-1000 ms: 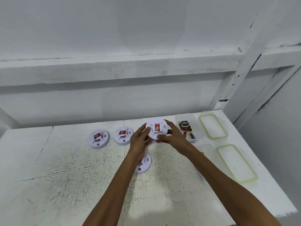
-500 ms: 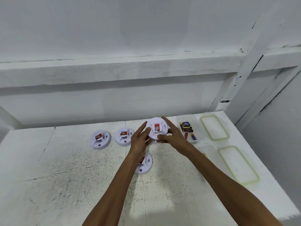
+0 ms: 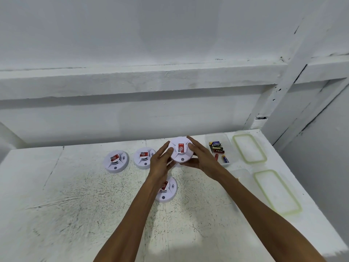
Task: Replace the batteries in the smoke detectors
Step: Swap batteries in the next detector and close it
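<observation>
I hold a round white smoke detector [image 3: 181,152] with a red label above the table, between both hands. My left hand [image 3: 160,161] grips its left edge, thumb on top. Its right edge sits in the grip of my right hand [image 3: 202,158], fingers over the top and thumb beneath. Two more detectors lie at the back left, one [image 3: 116,162] and another [image 3: 143,157]. A further detector [image 3: 167,190] lies under my left forearm, partly hidden. A clear tub [image 3: 227,146] to the right holds several batteries [image 3: 217,146].
Two green-rimmed lids lie at the right, one at the back [image 3: 249,148] and one nearer [image 3: 276,191]. A second clear tub [image 3: 241,173] sits behind my right forearm. The white table [image 3: 75,205] meets a wall ledge at the back; its right edge drops off.
The held detector has turned slightly in my hands, and my left fingers have spread along its edge. The view has shifted a little.
</observation>
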